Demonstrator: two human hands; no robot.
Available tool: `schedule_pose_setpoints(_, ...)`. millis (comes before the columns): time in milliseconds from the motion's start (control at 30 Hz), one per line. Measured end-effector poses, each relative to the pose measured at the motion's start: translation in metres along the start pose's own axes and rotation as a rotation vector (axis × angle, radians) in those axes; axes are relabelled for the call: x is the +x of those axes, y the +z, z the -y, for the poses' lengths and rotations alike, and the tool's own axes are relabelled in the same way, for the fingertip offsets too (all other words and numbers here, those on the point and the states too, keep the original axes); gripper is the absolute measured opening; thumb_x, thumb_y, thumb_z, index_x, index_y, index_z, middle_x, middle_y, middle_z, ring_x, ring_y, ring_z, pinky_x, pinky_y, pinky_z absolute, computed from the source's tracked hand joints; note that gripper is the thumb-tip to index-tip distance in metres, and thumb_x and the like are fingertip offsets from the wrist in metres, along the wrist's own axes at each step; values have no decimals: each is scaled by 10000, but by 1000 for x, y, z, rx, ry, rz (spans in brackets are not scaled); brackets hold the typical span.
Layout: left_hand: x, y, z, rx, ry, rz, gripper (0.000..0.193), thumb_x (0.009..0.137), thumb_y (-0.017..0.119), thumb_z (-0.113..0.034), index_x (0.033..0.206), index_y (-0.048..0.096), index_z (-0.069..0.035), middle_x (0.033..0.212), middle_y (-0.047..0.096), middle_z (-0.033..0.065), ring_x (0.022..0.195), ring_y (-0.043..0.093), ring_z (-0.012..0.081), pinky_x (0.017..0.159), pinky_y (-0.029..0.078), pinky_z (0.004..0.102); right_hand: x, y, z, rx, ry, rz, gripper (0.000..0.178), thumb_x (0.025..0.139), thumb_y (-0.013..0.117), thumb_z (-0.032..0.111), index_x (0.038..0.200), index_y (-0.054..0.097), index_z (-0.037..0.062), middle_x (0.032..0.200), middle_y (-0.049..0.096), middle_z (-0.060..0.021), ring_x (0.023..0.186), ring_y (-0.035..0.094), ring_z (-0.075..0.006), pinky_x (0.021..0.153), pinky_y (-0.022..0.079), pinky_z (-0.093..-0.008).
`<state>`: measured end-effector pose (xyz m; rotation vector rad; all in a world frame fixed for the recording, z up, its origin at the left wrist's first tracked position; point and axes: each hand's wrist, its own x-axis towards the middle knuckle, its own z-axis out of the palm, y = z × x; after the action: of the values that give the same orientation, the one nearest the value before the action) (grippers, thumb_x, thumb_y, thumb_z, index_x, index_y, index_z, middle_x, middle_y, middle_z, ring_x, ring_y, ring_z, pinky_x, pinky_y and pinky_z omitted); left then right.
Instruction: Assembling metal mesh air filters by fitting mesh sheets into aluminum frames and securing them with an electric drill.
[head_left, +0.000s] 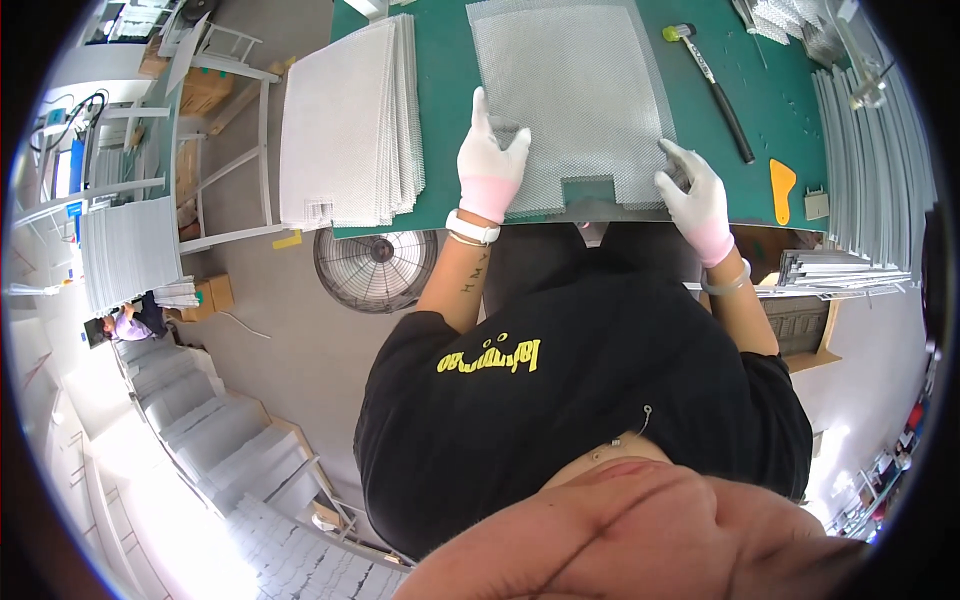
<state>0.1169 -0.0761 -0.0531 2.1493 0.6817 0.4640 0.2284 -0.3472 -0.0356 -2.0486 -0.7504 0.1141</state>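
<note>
A silvery metal mesh sheet (570,85) with a rectangular notch in its near edge lies on the green table (445,150) in front of me. My left hand (492,160), in a white glove with a pink cuff, rests at the sheet's left edge. Its index finger points away from me and the thumb stands apart. At the near right corner of the sheet is my right hand (696,195), gloved alike, fingers slightly bent and spread from the thumb. Neither hand visibly grips the mesh.
To the left stands a stack of mesh sheets (345,120). A black-handled mallet (715,85), an orange-yellow flat piece (782,190) and a small metal block (817,205) lie on the right. Long metal strips (870,170) line the right edge. A round fan (375,268) stands below the table.
</note>
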Motion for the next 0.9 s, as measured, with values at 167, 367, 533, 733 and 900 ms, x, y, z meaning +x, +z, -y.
schedule_pose_setpoints(167, 7, 12, 20, 160, 87, -61, 882, 854, 745, -223, 1553, 271, 33, 1004, 718, 65, 677, 622, 168, 696, 536, 316, 3, 4, 2, -80, 94, 71, 403, 864, 677, 119, 1258, 665, 35, 929, 649, -151, 785, 620, -267, 759, 515, -345)
schedule_pose_setpoints(367, 2, 13, 12, 211, 79, -21, 783, 875, 723, -250, 1522, 364, 7, 1172, 647, 191, 1000, 656, 334, 875, 536, 409, -2, 15, -14, -219, 5, 52, 412, 870, 687, 145, 1275, 661, 74, 907, 625, -133, 763, 606, -277, 736, 513, -355)
schedule_pose_setpoints(533, 2, 15, 23, 277, 217, -85, 695, 888, 709, -244, 1482, 441, -3, 1092, 644, 182, 981, 652, 332, 856, 536, 408, -1, 14, -12, -218, -22, 52, 423, 871, 690, 149, 1287, 657, 83, 886, 607, -125, 731, 582, -258, 723, 506, -348)
schedule_pose_setpoints(733, 2, 13, 15, 285, 164, -43, 683, 882, 712, -236, 1467, 454, 4, 1038, 632, 174, 948, 643, 331, 842, 532, 412, -3, 15, -11, -267, -26, 56, 400, 877, 687, 174, 1269, 651, 104, 932, 627, -129, 830, 641, -315, 760, 528, -385)
schedule_pose_setpoints(900, 3, 13, 18, 282, 143, -22, 691, 878, 717, -225, 1468, 447, 15, 1045, 632, 163, 920, 638, 316, 837, 532, 401, -1, 14, -14, -319, -13, 114, 427, 886, 680, 187, 1303, 628, 108, 933, 622, -132, 835, 642, -321, 757, 527, -399)
